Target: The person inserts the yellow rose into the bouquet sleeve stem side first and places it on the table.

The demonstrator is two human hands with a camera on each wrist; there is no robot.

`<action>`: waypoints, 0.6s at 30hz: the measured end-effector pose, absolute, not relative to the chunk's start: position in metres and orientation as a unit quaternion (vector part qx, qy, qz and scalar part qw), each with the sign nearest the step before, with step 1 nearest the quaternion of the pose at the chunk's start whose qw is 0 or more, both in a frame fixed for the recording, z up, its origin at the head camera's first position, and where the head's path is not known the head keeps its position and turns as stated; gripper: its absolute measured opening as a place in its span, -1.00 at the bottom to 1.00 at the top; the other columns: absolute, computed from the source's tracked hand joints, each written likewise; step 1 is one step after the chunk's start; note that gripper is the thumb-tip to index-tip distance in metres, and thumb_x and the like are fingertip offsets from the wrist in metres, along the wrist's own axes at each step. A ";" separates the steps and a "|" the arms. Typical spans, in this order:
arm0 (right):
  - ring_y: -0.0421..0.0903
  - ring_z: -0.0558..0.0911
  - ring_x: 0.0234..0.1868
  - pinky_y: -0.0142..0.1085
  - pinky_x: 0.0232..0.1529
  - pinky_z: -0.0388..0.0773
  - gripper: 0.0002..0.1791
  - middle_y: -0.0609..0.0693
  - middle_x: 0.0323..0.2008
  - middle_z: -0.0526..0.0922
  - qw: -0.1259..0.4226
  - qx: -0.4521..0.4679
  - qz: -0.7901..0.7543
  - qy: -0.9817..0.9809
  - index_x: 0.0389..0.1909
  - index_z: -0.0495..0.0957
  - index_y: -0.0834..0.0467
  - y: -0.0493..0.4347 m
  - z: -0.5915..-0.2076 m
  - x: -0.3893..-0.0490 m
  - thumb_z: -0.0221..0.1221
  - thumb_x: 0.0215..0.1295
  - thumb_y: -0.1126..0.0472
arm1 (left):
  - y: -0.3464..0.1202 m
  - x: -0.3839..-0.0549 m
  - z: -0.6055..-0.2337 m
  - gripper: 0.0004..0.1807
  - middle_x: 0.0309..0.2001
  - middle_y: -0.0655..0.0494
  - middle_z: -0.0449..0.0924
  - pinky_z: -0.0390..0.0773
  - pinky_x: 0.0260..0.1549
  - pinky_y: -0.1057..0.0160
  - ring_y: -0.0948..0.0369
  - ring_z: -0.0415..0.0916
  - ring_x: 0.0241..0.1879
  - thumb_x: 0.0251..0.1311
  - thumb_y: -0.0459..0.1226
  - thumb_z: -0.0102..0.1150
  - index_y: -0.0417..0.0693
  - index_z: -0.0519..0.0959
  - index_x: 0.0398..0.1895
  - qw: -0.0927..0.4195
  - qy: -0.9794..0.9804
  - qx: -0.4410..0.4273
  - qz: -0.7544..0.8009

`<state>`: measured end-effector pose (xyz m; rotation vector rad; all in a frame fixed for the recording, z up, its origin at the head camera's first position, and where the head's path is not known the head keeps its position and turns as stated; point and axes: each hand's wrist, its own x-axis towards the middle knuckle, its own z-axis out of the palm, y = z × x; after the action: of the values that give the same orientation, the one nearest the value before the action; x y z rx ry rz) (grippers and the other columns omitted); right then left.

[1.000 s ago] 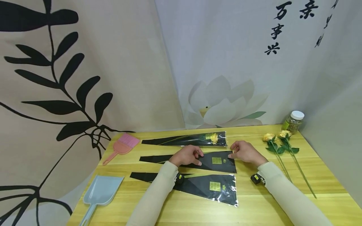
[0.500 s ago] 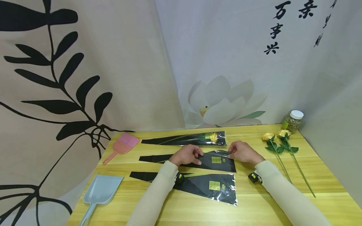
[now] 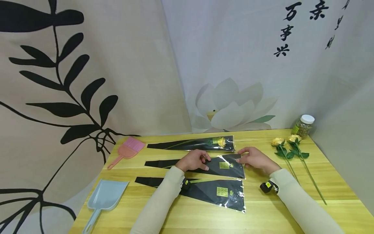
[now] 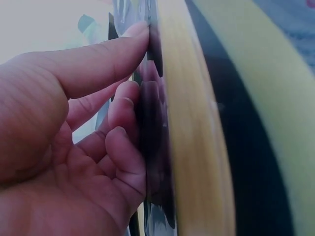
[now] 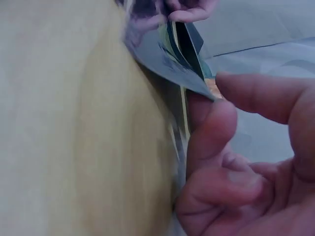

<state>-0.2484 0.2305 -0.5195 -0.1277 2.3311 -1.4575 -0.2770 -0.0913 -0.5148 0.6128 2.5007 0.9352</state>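
In the head view, my left hand [image 3: 195,160] rests on the middle black flower sleeve [image 3: 214,167], thumb and fingertips pressing its surface. The left wrist view shows that thumb [image 4: 103,61] straight and the other fingers bent against the dark film. At the sleeve's wide right end, my right hand [image 3: 257,159] pinches the top edge near the corner. In the right wrist view the dark sheet [image 5: 165,61] bows up from the table, its corner at the fingertips [image 5: 219,115]. A second sleeve [image 3: 211,193] lies nearer, and a farther sleeve [image 3: 198,144] has a yellow rose [image 3: 221,142] inside.
Two yellow roses [image 3: 278,141] with green stems lie on the right of the wooden table [image 3: 263,217]. A white-lidded jar [image 3: 304,126] stands in the back right corner. A pink brush [image 3: 128,149] and a blue dustpan [image 3: 107,195] lie at left.
My right hand lifted the sleeve's edge near the corner, then shifted slightly right with its fingers still there. My left hand has stayed in place on the sleeve.
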 end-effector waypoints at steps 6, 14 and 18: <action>-0.18 0.47 -0.57 -0.40 -0.63 0.33 -0.31 0.00 -0.40 0.69 0.212 -0.031 -0.553 0.805 0.36 0.37 0.44 0.240 -0.522 -0.240 0.36 0.41 0.13 | -0.090 -0.275 -0.514 -0.69 -0.21 0.17 0.61 0.57 -0.14 0.19 0.20 0.51 -0.23 0.18 -0.27 0.58 0.11 0.73 -0.03 0.199 0.892 0.226 0.338; -0.19 0.45 -0.57 -0.44 -0.65 0.27 -0.74 0.01 -0.40 0.68 0.229 -0.068 -0.549 0.801 -0.10 0.62 0.33 0.241 -0.519 -0.232 0.27 0.50 0.17 | -0.092 -0.276 -0.515 -0.69 -0.19 0.17 0.62 0.57 -0.12 0.17 0.19 0.50 -0.23 0.19 -0.26 0.57 0.13 0.73 -0.02 0.190 0.895 0.227 0.332; -0.20 0.45 -0.58 -0.45 -0.66 0.27 -0.74 0.02 -0.42 0.68 0.227 -0.070 -0.551 0.800 -0.11 0.62 0.36 0.240 -0.517 -0.230 0.21 0.55 0.19 | -0.092 -0.274 -0.513 -0.68 -0.19 0.18 0.62 0.59 -0.11 0.18 0.22 0.51 -0.22 0.20 -0.25 0.57 0.13 0.73 0.00 0.189 0.900 0.233 0.317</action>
<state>-0.2297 0.2401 -0.5169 -0.1923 2.2049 -1.5177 -0.2742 -0.0919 -0.5130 0.6564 2.5305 0.8922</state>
